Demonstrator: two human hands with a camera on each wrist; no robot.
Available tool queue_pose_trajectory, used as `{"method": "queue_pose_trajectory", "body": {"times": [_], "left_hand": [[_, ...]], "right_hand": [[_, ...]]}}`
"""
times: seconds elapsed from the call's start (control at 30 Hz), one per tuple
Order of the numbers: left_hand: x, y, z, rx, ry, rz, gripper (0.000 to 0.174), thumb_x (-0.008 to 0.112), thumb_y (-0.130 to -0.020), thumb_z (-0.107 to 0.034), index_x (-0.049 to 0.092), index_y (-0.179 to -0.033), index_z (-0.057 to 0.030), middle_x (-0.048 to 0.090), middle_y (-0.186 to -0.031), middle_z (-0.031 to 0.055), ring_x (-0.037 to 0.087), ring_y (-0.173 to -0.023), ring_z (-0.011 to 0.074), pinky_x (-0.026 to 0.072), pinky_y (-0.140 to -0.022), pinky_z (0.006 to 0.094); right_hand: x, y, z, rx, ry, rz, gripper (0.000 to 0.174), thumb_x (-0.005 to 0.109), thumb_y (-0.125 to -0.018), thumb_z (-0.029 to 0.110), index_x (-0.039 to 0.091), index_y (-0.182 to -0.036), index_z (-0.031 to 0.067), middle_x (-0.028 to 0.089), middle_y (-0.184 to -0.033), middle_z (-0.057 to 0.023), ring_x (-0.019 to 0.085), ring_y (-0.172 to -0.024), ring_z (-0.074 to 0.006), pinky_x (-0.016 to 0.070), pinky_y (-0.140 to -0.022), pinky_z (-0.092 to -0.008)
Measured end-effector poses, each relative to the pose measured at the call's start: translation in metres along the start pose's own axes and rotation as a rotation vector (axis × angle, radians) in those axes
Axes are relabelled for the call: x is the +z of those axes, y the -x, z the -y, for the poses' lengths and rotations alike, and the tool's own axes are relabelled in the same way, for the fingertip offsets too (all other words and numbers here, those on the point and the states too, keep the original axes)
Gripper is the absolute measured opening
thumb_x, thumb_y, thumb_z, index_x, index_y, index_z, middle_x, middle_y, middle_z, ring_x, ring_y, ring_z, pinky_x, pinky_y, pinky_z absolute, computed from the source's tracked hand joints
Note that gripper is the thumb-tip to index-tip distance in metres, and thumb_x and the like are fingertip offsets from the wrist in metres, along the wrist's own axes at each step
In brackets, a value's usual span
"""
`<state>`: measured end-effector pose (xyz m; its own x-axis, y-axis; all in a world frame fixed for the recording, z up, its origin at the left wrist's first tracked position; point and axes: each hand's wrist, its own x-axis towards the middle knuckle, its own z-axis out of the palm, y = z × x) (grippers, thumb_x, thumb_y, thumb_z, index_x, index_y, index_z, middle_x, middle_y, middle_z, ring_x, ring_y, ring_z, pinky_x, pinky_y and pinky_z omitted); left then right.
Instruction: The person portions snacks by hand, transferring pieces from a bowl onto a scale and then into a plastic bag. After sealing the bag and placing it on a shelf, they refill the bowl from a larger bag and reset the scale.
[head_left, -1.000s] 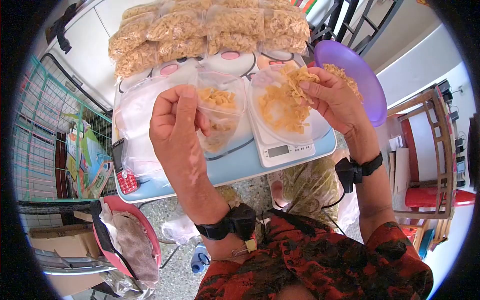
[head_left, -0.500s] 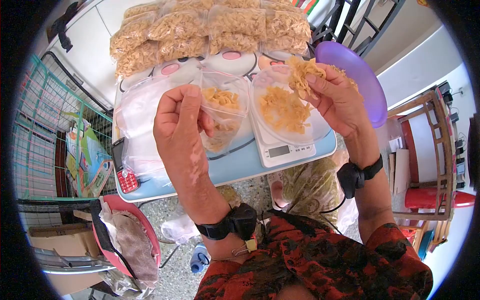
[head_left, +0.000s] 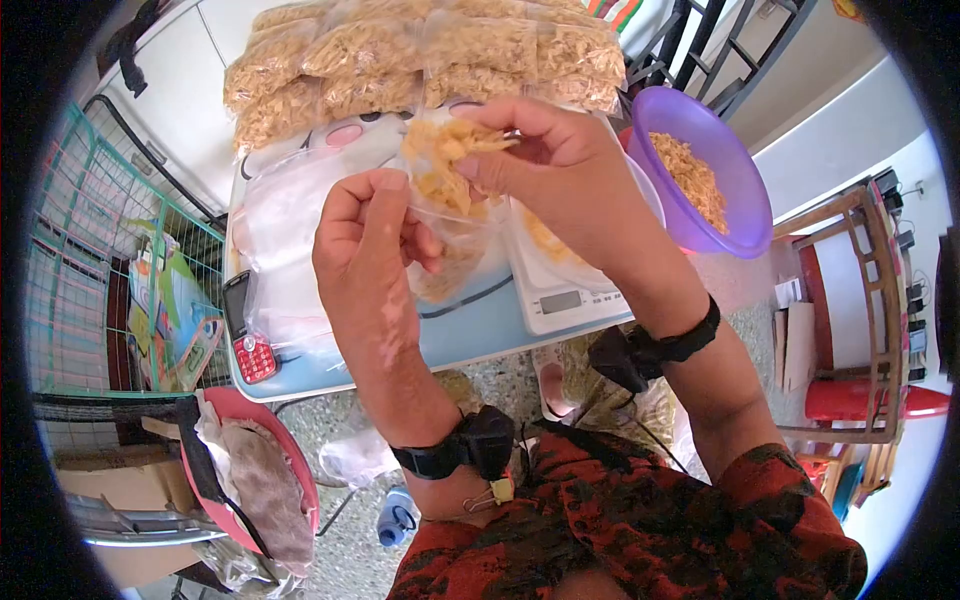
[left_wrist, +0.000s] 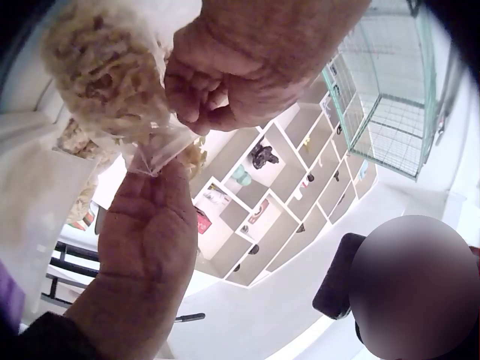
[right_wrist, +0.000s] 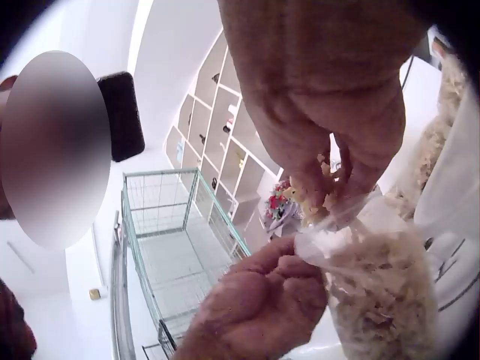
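Observation:
In the head view a clear plastic bag [head_left: 452, 262], partly filled with pale yellow flakes, hangs from my left hand [head_left: 372, 250], whose thumb and curled fingers pinch its rim. My right hand [head_left: 565, 180] is over the bag's mouth, pinching a clump of flakes [head_left: 440, 150]. The right wrist view has the filled bag [right_wrist: 382, 300] below the right hand [right_wrist: 322, 112], with the left hand [right_wrist: 262, 300] at its edge. A white scale [head_left: 560, 308] carries a clear bowl, partly hidden by my right forearm, with flakes in it.
Filled bags [head_left: 370, 50] are stacked at the table's back. Flat empty bags [head_left: 290, 250] and a phone [head_left: 250, 330] lie on the left. A purple basin [head_left: 745, 200] with flakes stands right of the scale. A green wire cage [head_left: 120, 270] is at far left.
My right hand has moved left from above the bowl to the bag's mouth with the clump. My left hand has shifted slightly right, still pinching the bag. More of the purple basin shows.

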<state>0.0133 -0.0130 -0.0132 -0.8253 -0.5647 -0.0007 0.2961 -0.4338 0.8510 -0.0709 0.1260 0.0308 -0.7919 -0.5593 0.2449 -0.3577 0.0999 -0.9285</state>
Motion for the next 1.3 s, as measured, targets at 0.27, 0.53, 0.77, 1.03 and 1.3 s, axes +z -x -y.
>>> {"method": "queue_pose_trajectory", "body": {"times": [0.27,0.53,0.77,1.03,1.3], "left_hand": [[-0.003,0.0,-0.002,0.007,0.034,0.002,0.016,0.064,-0.092,-0.016,0.058,-0.095,-0.0017,0.056,-0.066,0.0025,0.05,-0.05,0.0078,0.0392,-0.045,0.021],[-0.008,0.002,-0.008,0.011,-0.043,0.03,0.014,0.061,-0.093,-0.014,0.058,-0.095,-0.0008,0.057,-0.067,0.0014,0.049,-0.05,0.0055,0.0384,-0.045,0.0198],[-0.009,0.002,-0.009,0.01,-0.085,0.032,0.014,0.061,-0.093,-0.014,0.058,-0.095,-0.0006,0.058,-0.068,0.0013,0.048,-0.05,0.005,0.038,-0.045,0.0195],[-0.002,0.005,-0.013,0.072,-0.168,0.018,0.016,0.064,-0.092,-0.018,0.061,-0.094,-0.0016,0.055,-0.065,0.0003,0.045,-0.049,0.0059,0.0335,-0.045,0.0195],[-0.007,0.004,-0.013,0.117,-0.189,-0.035,0.013,0.063,-0.092,-0.014,0.061,-0.094,-0.0008,0.056,-0.067,-0.0008,0.045,-0.051,0.0028,0.0311,-0.046,0.0174]], "right_hand": [[0.01,0.002,-0.004,-0.278,0.401,0.019,0.019,0.062,-0.077,0.01,0.066,-0.094,0.0029,0.063,-0.085,-0.018,0.062,-0.077,-0.0342,0.0494,-0.068,-0.0386],[0.018,-0.001,0.018,-0.15,0.667,0.168,0.028,0.062,-0.08,0.005,0.056,-0.107,0.001,0.063,-0.092,-0.0138,0.065,-0.082,-0.0269,0.0511,-0.071,-0.0343],[0.023,0.005,0.02,-0.255,0.64,0.077,0.027,0.061,-0.082,0.009,0.055,-0.108,0.0044,0.062,-0.09,-0.0154,0.065,-0.081,-0.0302,0.0501,-0.072,-0.0375],[0.017,-0.005,0.009,-0.393,0.8,0.291,0.019,0.057,-0.082,0.014,0.061,-0.096,0.0031,0.064,-0.086,-0.0195,0.063,-0.081,-0.0391,0.0493,-0.069,-0.0468],[0.021,-0.007,0.011,-0.358,0.753,0.249,0.022,0.058,-0.084,0.014,0.063,-0.102,0.0028,0.065,-0.088,-0.0165,0.064,-0.08,-0.0336,0.0496,-0.072,-0.0391]]}}
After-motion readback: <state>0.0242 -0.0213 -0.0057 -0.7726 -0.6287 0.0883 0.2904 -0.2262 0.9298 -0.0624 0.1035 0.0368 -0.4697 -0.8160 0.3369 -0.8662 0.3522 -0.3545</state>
